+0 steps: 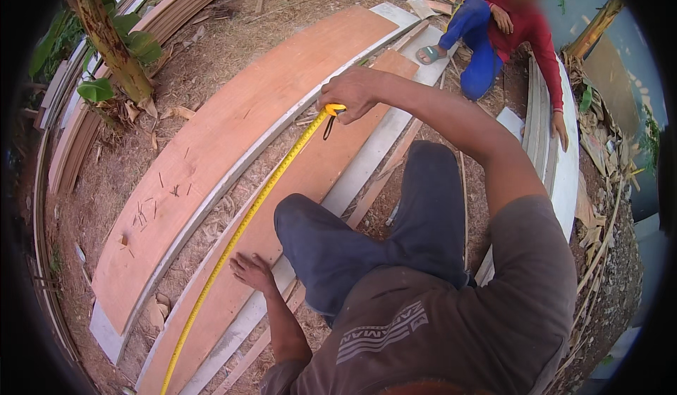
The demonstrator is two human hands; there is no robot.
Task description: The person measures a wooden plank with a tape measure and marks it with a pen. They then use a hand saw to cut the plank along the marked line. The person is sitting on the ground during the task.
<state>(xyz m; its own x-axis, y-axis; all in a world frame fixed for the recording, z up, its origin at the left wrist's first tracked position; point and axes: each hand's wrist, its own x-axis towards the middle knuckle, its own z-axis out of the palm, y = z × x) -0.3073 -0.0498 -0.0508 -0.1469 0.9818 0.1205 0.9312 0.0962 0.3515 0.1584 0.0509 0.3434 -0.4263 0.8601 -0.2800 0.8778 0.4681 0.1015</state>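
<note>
- Tape measure [335,109] sits in your right hand [351,92], toward the far end of the plank [303,176]; your fingers are closed round its yellow case, which pokes out below the grip; a black strap [327,128] dangles from it;
- the yellow blade [255,208] runs out of that grip toward you, along the left side of the plank, and leaves view near its close end;
- your left hand [252,271] is spread wide on the plank, right of the blade and apart from it, holding nothing;
- left of the plank lies a wider board [226,127], with thin dark bits [141,215] scattered on it;
- right of the plank runs a pale board [381,140];
- beyond the plank's far end, to the right, a person in red [518,21] sits, one hand [559,128] on stacked boards [539,141].
</note>
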